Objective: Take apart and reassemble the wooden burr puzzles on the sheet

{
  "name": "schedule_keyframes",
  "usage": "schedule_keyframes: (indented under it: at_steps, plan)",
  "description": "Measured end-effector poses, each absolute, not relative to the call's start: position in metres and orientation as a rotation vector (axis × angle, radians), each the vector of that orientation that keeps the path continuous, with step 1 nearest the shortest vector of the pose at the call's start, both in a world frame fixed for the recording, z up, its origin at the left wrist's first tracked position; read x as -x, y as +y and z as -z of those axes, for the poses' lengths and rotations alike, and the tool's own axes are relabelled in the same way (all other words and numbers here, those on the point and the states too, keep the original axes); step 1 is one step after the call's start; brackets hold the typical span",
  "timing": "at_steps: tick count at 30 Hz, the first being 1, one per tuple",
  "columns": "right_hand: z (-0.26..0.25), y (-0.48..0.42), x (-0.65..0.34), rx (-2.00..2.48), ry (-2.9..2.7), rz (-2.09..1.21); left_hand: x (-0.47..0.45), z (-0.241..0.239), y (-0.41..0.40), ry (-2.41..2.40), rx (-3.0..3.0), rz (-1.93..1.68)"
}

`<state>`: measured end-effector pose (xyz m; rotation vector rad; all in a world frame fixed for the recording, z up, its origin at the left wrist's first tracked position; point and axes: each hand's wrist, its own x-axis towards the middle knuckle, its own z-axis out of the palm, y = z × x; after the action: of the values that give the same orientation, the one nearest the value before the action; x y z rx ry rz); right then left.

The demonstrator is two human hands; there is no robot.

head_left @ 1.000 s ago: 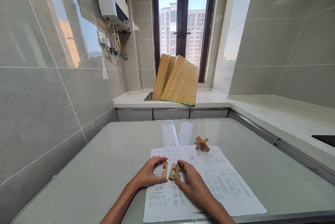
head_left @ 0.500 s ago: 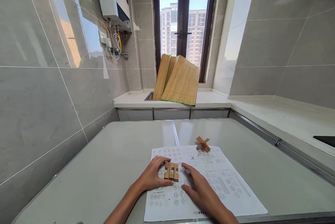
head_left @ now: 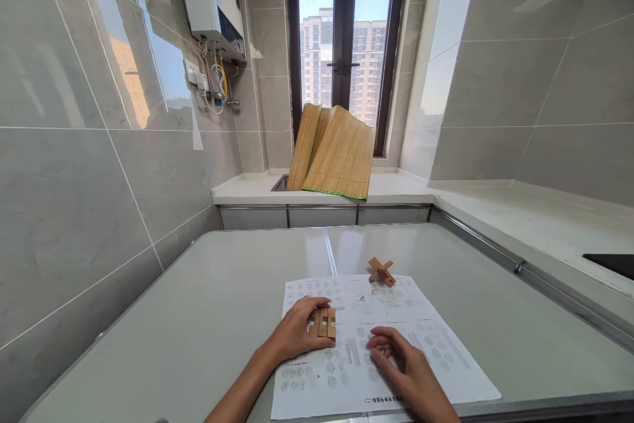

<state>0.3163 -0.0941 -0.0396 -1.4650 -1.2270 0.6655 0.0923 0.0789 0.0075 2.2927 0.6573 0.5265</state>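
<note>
1. Notched wooden blocks [head_left: 323,323] — three, side by side in a row, lying on the printed sheet [head_left: 354,377], left of its middle.
2. Left hand [head_left: 297,327] curved round the row, thumb at the near ends, fingers at the far ends; looks like a light pinch.
3. Right hand [head_left: 403,367] over the sheet, fingers loosely curled, nothing seen in it — well apart from the blocks.
4. Step in hand, my read: keeping the blocks lined up. Next move would call for even pressure at both ends so the row doesn't split.
5. Crossed wooden piece [head_left: 382,272] at the sheet's far edge, touched by neither hand.
6. Sheet lies on the pale table [head_left: 238,291]; woven mat [head_left: 341,156] beyond, by the window [head_left: 343,27].
</note>
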Motion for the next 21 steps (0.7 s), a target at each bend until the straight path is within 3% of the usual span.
schedule_keyframes:
  at_steps: [21]
  plan:
    - [0.039,-0.095,-0.316,1.474,-1.231,-0.675,-0.066,0.001,0.115,0.974,-2.24,-0.777]
